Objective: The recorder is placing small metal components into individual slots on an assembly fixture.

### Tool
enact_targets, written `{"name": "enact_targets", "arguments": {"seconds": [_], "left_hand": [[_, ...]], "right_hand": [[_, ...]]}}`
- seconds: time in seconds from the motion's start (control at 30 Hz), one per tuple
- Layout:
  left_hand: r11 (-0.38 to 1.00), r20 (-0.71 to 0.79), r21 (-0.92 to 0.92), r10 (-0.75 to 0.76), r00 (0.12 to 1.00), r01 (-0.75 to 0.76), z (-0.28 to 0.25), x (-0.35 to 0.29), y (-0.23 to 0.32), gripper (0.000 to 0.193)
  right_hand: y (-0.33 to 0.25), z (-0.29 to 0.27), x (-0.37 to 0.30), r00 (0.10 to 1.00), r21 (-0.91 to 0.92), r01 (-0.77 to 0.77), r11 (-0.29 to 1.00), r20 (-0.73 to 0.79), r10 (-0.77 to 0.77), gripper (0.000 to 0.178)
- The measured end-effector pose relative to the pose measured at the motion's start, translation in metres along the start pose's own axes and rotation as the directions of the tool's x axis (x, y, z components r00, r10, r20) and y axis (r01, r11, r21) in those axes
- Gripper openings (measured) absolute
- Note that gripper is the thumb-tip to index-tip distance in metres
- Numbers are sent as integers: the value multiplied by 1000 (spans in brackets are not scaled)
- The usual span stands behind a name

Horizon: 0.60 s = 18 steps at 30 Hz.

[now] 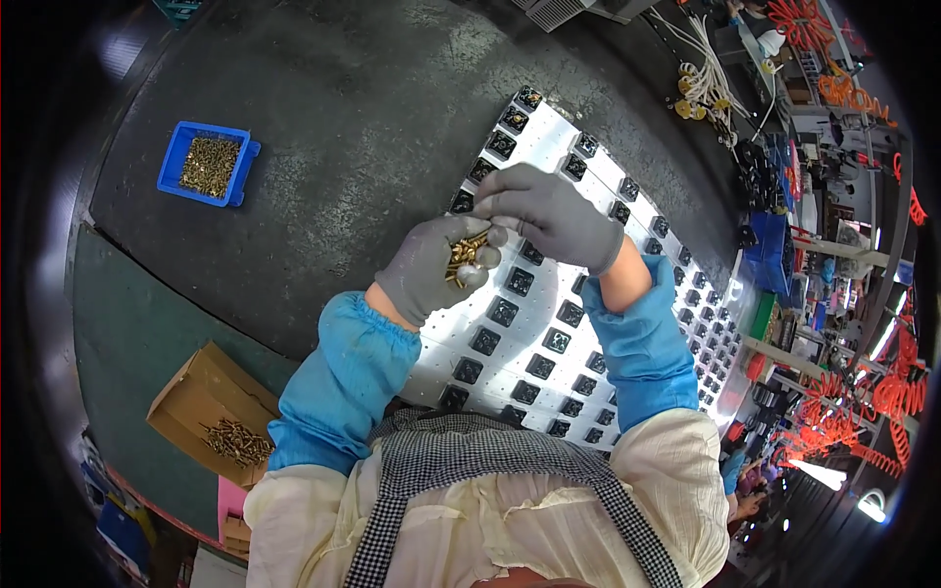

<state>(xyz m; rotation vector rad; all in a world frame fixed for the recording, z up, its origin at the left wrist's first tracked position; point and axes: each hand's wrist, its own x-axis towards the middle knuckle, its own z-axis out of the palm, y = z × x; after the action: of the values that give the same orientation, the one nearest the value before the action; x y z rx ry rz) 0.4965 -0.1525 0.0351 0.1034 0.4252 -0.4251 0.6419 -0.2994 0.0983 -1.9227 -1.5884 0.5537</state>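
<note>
Head view: the left hand (427,267), gloved, cups brass screws (465,259) at the edge of the white panels (537,312), while the right hand (554,218) curls close beside it, any grip hidden. Black blocks (506,312) already stand in rows; work appears partway, since loose screws remain in hand, blue bin (237,178) and carton (188,384), though fastening cannot be told.

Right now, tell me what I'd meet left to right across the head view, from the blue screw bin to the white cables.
Blue bin → left hand cupping screws → right hand → white cables.
</note>
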Motion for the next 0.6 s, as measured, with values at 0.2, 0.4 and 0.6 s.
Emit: {"name": "enact_targets", "arguments": {"seconds": [0.2, 0.4, 0.6], "left_hand": [[997, 174, 9, -80, 981, 80, -12, -3, 4, 32], [975, -121, -138, 157, 980, -173, 0, 2, 2, 38], [969, 6, -184, 170, 985, -166, -21, -4, 3, 36]], "right_hand": [[5, 5, -11, 998, 8, 1, 1000, -59, -1, 19], [76, 14, -1, 841, -280, -347, 895, -515, 165, 14], [92, 30, 15, 861, -451, -433, 781, -464, 209, 12]]}}
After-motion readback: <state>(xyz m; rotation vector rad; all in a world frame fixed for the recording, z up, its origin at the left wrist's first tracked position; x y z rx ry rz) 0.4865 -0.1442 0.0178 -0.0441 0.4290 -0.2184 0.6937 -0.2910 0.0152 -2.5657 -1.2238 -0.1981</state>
